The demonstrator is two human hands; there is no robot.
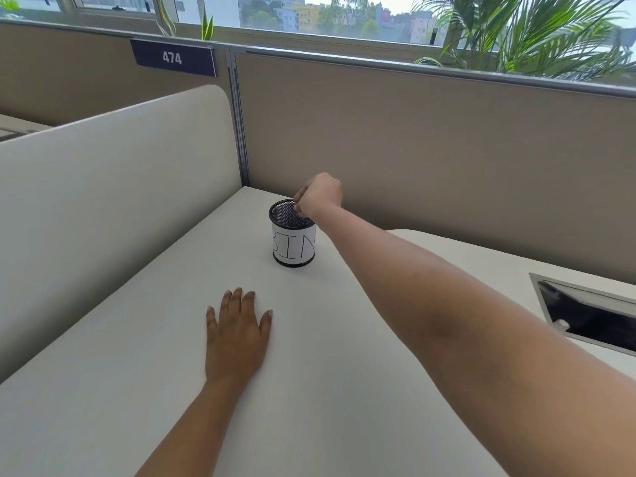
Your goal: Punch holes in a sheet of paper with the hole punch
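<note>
No sheet of paper and no hole punch shows in the head view. A black mesh cup (293,247) with a white label reading "BIN" stands on the white desk (137,373) near the back corner. My right hand (318,196) reaches over the cup's rim with its fingers curled downward into the opening; whether it holds something small is hidden. My left hand (237,333) lies flat on the desk, palm down, fingers apart, nearer to me than the cup.
A beige partition (430,160) runs along the back and a cream divider (113,187) along the left. A recessed cable tray (592,315) with a dark opening sits in the desk at the right. A sign reads 474 (172,58).
</note>
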